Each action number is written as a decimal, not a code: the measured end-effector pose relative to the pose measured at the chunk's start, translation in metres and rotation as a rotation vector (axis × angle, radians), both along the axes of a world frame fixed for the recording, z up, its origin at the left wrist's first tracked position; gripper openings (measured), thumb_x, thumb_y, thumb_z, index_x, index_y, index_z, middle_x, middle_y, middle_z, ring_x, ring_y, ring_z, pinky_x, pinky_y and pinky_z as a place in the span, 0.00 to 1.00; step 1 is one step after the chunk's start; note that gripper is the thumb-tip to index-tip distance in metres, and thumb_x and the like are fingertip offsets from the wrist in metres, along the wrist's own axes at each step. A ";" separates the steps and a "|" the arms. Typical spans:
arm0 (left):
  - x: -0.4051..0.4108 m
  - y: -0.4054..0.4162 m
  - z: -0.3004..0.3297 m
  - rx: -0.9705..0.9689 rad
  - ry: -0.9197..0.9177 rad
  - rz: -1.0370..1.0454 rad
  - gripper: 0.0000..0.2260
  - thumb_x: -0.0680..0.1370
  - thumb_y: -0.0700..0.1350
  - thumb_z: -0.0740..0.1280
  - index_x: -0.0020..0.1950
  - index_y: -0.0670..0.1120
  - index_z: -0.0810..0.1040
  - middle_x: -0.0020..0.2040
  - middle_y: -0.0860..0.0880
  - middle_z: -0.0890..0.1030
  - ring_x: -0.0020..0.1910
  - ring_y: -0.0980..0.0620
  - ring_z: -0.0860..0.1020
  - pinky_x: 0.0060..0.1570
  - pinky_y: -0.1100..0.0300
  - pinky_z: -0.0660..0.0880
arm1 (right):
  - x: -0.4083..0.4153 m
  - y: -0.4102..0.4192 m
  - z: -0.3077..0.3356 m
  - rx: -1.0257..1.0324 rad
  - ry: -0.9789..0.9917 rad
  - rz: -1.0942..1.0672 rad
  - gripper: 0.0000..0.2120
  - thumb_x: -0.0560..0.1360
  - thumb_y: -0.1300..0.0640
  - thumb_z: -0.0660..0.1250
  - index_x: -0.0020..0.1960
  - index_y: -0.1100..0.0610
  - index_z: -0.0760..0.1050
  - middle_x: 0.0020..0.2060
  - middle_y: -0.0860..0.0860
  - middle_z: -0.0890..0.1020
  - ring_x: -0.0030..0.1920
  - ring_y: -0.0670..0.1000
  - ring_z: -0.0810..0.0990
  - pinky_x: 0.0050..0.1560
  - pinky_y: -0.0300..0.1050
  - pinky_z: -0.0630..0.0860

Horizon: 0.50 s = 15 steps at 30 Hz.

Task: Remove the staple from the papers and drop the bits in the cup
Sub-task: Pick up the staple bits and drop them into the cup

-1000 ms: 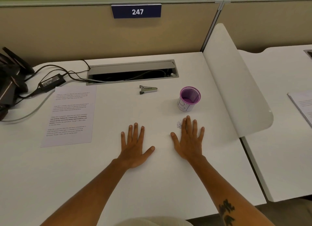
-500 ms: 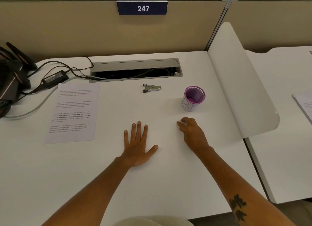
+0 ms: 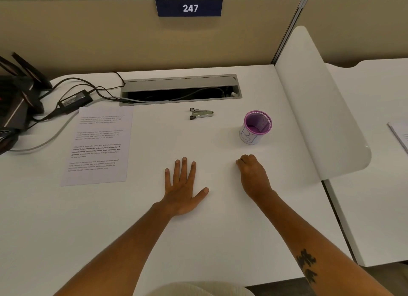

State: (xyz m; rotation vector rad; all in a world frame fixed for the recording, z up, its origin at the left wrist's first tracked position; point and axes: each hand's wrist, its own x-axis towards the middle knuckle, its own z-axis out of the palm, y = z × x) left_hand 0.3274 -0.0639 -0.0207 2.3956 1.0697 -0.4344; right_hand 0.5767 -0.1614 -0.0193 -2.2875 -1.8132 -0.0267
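Note:
The printed papers (image 3: 97,145) lie flat at the left of the white desk (image 3: 220,240). A small metal staple remover (image 3: 201,114) rests near the cable slot. The purple mesh cup (image 3: 257,126) stands upright at the right, a short way beyond my right hand (image 3: 254,174). That hand rests on the desk with its fingers curled in, over the spot where the small staple bits lay; the bits are hidden under the fingers. My left hand (image 3: 183,189) lies flat on the desk, palm down, fingers spread, holding nothing.
An open cable slot (image 3: 180,90) runs along the back. A black power adapter (image 3: 75,100), cables and a dark device (image 3: 15,97) fill the far left. A white curved divider (image 3: 320,110) bounds the right side, with another desk and papers (image 3: 400,134) beyond.
My right hand went from flat with spread fingers to curled over the small bits by its fingertips. The left hand stayed flat. The view shifted slightly.

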 end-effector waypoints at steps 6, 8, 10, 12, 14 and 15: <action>0.000 0.001 0.000 -0.010 0.010 0.004 0.46 0.72 0.77 0.36 0.80 0.52 0.25 0.79 0.48 0.20 0.77 0.46 0.21 0.77 0.37 0.27 | 0.000 -0.002 -0.003 0.109 0.015 0.022 0.16 0.64 0.81 0.70 0.49 0.69 0.80 0.42 0.63 0.81 0.41 0.63 0.79 0.37 0.52 0.80; 0.001 0.002 0.001 -0.018 0.015 0.002 0.47 0.71 0.77 0.35 0.80 0.52 0.25 0.79 0.48 0.21 0.77 0.46 0.21 0.77 0.37 0.27 | 0.005 0.003 -0.002 0.123 0.197 -0.125 0.17 0.66 0.81 0.67 0.51 0.67 0.82 0.45 0.61 0.83 0.46 0.62 0.81 0.46 0.49 0.79; 0.001 0.002 0.001 -0.021 0.024 -0.001 0.47 0.70 0.77 0.34 0.80 0.52 0.25 0.79 0.47 0.20 0.77 0.45 0.21 0.77 0.37 0.27 | 0.010 0.007 0.005 0.188 0.456 -0.363 0.13 0.72 0.76 0.67 0.50 0.64 0.84 0.46 0.57 0.86 0.47 0.56 0.83 0.50 0.42 0.77; 0.002 0.003 0.000 -0.020 0.030 -0.002 0.46 0.71 0.77 0.35 0.80 0.52 0.25 0.79 0.47 0.20 0.77 0.45 0.21 0.77 0.37 0.27 | 0.017 0.010 0.013 0.235 0.755 -0.620 0.09 0.75 0.70 0.69 0.48 0.61 0.86 0.44 0.54 0.87 0.43 0.51 0.84 0.48 0.38 0.77; 0.001 0.003 0.001 -0.023 0.027 -0.005 0.44 0.77 0.75 0.41 0.80 0.52 0.25 0.79 0.47 0.20 0.77 0.46 0.21 0.76 0.37 0.27 | 0.025 0.011 0.020 0.281 1.115 -0.815 0.07 0.75 0.69 0.71 0.47 0.61 0.86 0.43 0.56 0.87 0.38 0.49 0.83 0.44 0.40 0.79; 0.001 0.003 0.001 -0.027 0.026 -0.007 0.43 0.79 0.74 0.44 0.80 0.52 0.25 0.78 0.48 0.20 0.77 0.46 0.20 0.76 0.37 0.27 | 0.029 0.011 0.023 0.300 1.293 -0.884 0.06 0.76 0.70 0.72 0.47 0.62 0.85 0.43 0.57 0.86 0.38 0.49 0.82 0.43 0.39 0.80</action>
